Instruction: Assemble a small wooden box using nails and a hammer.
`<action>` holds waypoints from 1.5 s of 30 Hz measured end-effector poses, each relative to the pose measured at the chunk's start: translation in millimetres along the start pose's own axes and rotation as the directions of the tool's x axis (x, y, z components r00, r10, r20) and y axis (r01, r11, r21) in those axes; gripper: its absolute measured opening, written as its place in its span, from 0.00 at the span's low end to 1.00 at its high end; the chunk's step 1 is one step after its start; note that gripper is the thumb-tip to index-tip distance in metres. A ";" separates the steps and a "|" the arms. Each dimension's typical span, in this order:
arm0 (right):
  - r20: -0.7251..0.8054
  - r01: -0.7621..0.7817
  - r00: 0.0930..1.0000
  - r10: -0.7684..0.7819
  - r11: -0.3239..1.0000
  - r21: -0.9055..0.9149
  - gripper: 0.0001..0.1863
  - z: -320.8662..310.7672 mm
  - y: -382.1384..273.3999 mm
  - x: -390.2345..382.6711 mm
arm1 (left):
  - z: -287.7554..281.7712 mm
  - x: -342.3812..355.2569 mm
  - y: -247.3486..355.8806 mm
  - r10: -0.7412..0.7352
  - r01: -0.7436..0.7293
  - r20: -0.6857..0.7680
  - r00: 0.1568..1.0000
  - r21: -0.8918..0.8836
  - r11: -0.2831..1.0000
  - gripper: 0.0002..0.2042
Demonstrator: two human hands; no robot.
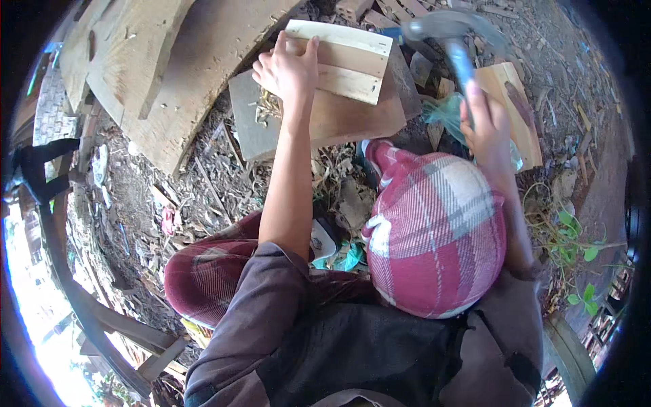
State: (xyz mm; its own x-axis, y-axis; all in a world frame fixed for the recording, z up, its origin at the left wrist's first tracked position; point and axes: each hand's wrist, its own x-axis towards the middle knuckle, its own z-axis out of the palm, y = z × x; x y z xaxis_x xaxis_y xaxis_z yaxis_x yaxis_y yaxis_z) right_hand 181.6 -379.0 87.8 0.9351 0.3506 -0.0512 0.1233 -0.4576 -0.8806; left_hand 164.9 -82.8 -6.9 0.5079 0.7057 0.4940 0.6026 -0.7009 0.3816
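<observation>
My left hand (288,71) grips the left end of a small wooden box (351,62) with pale side slats and a browner middle board. Small dark nail marks show near the box's right end. Beneath it lies a thick wooden block (363,123), on which the box rests tilted. My right hand (486,122) is closed round the blue handle of a hammer (461,62). The hammer's grey head, smeared by motion, is raised to the right of the box and apart from it.
Broad planks (196,81) lie at the far left. A lighter board (519,115) and teal plastic netting (444,112) are beside my right hand. Wood chips and dry leaves litter the ground (183,193). A green plant (576,251) grows at the right.
</observation>
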 end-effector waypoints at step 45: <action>-0.120 -0.366 0.931 0.345 0.890 -0.273 0.35 -40.7 242.4 -49.9 | -50.2 -45.8 20.1 0.139 0.022 0.213 0.967 -0.616 0.787 0.25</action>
State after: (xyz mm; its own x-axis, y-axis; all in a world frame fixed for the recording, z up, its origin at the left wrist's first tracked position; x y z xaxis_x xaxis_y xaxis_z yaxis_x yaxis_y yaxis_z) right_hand 178.4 -540.6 -104.0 0.9529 0.0700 -0.2952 -0.1413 -0.7587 -0.6360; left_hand 122.9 -134.4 17.4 0.7063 0.6068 0.3646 0.1066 -0.6004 0.7926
